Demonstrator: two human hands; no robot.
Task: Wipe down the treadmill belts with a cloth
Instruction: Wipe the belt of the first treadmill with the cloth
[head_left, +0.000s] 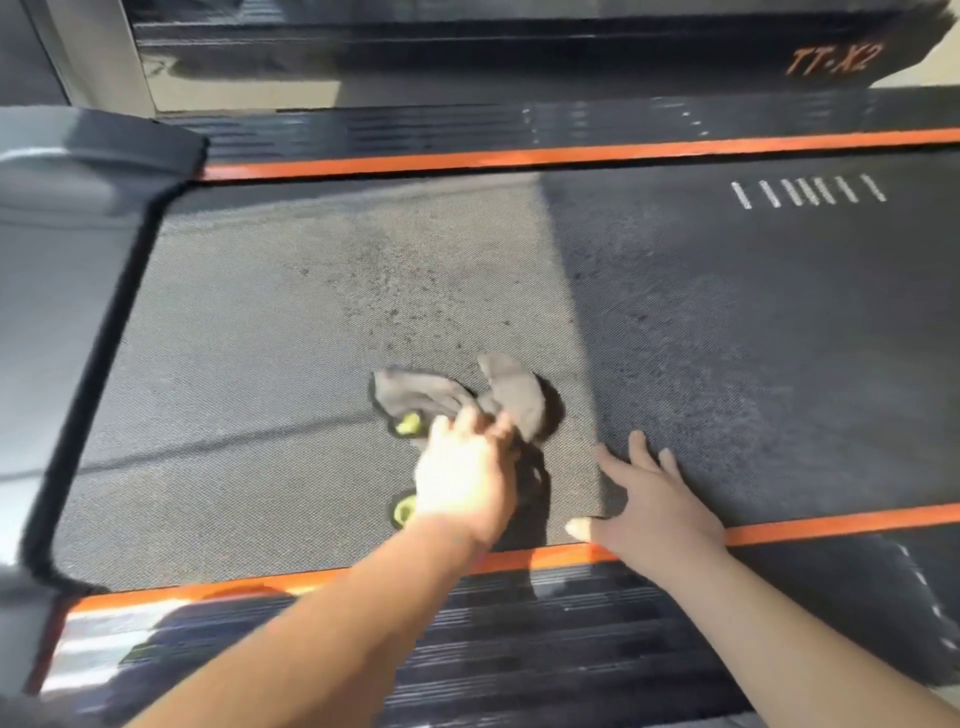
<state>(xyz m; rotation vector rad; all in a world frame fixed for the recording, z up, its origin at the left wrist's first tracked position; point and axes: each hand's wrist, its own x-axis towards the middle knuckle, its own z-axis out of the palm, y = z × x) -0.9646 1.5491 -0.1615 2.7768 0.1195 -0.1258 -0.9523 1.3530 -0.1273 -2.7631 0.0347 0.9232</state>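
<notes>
A grey cloth (511, 387) with yellow-green patches lies bunched on the dark textured treadmill belt (260, 338), near the belt's middle. My left hand (467, 478) grips the cloth's near end and covers part of it. My right hand (652, 496) rests flat on the belt just to the right, fingers spread, its thumb by the near orange stripe (831, 525). The belt's left half is sunlit, its right half in shade.
A ribbed black side rail (545, 639) runs along the near edge, another rail with an orange stripe (519, 156) along the far edge. A grey motor cover (67, 249) stands at the left. A neighbouring machine marked TT-X2 (834, 60) lies beyond.
</notes>
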